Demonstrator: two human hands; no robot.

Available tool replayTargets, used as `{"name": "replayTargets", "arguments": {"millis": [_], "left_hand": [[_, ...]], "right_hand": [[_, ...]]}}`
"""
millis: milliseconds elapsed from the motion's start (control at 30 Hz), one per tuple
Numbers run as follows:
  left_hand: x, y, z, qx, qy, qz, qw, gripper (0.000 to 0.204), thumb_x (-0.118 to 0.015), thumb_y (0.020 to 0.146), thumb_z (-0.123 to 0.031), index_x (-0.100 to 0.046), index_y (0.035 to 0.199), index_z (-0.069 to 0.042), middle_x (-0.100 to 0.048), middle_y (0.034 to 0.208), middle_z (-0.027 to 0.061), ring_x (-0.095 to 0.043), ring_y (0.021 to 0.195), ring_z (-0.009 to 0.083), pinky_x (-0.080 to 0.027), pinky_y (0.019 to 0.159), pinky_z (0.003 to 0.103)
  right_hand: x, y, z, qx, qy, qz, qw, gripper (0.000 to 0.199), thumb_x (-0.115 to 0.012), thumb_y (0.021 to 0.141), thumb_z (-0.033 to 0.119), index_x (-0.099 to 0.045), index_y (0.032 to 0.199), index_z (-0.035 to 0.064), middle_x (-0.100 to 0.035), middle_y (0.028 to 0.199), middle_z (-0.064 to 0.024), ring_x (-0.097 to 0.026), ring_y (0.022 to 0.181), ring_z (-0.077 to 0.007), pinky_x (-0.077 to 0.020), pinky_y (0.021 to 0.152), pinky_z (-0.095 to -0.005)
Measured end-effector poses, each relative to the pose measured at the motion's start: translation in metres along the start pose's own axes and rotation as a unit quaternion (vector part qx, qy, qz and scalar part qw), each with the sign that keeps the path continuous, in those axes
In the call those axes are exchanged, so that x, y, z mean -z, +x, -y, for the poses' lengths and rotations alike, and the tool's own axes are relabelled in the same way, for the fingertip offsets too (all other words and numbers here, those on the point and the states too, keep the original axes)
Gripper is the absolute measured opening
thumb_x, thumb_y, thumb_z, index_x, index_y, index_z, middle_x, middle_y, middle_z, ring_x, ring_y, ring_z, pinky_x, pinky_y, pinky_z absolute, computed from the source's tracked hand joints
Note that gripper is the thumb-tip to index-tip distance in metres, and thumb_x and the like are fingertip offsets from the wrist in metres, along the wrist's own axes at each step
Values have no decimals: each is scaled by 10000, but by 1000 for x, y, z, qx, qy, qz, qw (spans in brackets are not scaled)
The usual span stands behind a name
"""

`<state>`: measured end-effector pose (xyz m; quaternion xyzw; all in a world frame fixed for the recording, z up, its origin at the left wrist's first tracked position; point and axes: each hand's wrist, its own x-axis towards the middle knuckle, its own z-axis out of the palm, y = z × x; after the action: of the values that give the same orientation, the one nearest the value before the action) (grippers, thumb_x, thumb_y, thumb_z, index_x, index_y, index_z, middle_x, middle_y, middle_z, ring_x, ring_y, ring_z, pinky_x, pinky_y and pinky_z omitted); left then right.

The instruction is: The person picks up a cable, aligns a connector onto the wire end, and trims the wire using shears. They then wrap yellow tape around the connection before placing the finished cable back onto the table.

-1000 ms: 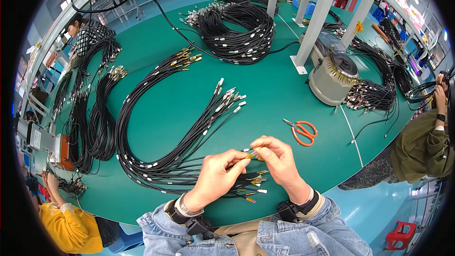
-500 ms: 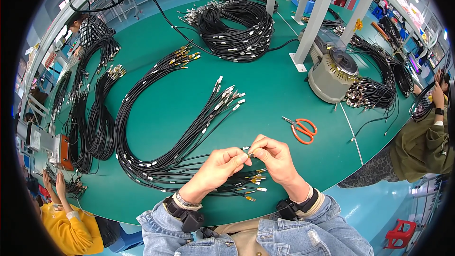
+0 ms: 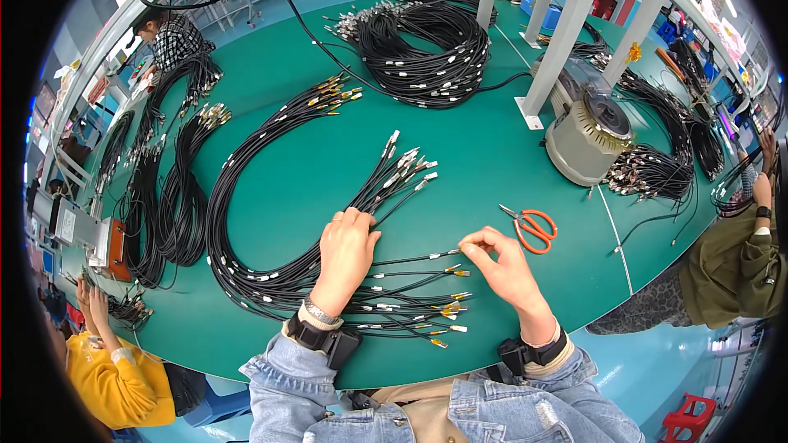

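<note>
A looped bundle of thin black cables with white labels and metal-tipped ends lies in front of me on the green table. My left hand rests on its inner strand with fingers curled down round some cables; the fingertips are partly hidden. Between thumb and forefinger, my right hand pinches the end of a single black cable stretched out to the right. Several loose cable ends with yellow and white tips fan out below it. Orange-handled pliers or snips lie just beyond my right hand.
A big coil of black cables sits at the back. Grey posts and a round beige machine stand to the right. More cable bundles lie at left. Co-workers sit around the table, one in a yellow top.
My hands were together at a cable end; now they are apart. The left has moved up and left onto the bundle, the right slightly right with the cable end. The view has shifted a little.
</note>
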<state>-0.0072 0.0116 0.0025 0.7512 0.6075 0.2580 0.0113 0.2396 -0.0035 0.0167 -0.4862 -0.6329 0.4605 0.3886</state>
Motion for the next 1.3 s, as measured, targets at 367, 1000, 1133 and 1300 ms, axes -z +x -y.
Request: {"name": "replayTargets", "arguments": {"millis": [367, 1000, 1133, 1300], "left_hand": [[-3, -9, -1, -2, -3, 40, 999, 106, -675, 723, -58, -597, 786, -24, -555, 805, 98, -563, 787, 293, -465, 693, 378], [-9, -9, 7, 13, 118, -8, 993, 205, -691, 723, -106, -576, 865, -12, -562, 795, 117, -573, 748, 271, -481, 636, 357], [4, -14, 2, 71, -42, 86, 993, 137, -690, 720, -84, -603, 809, -28, -581, 726, 78, -576, 725, 248, -455, 608, 369], [24, -26, -13, 27, -117, 59, 991, 113, -689, 708, -67, -588, 730, -23, -572, 673, 76, -557, 690, 249, -437, 582, 363]], "right_hand": [[0, -1, -1, -23, 7, 41, 999, 178, -582, 887, 149, -625, 902, -23, -627, 827, -36, -538, 768, -97, -431, 709, -252], [-4, -3, -2, -33, 27, 56, 998, 177, -574, 891, 141, -624, 924, -26, -632, 826, -39, -546, 763, -93, -446, 696, -246], [-5, -3, -1, -30, 19, 58, 998, 171, -574, 890, 136, -624, 928, -22, -631, 823, -45, -546, 758, -93, -445, 689, -244], [-9, 2, 18, 15, -17, 74, 997, 147, -588, 873, 113, -623, 932, -17, -615, 815, -56, -550, 741, -111, -448, 677, -256]]}}
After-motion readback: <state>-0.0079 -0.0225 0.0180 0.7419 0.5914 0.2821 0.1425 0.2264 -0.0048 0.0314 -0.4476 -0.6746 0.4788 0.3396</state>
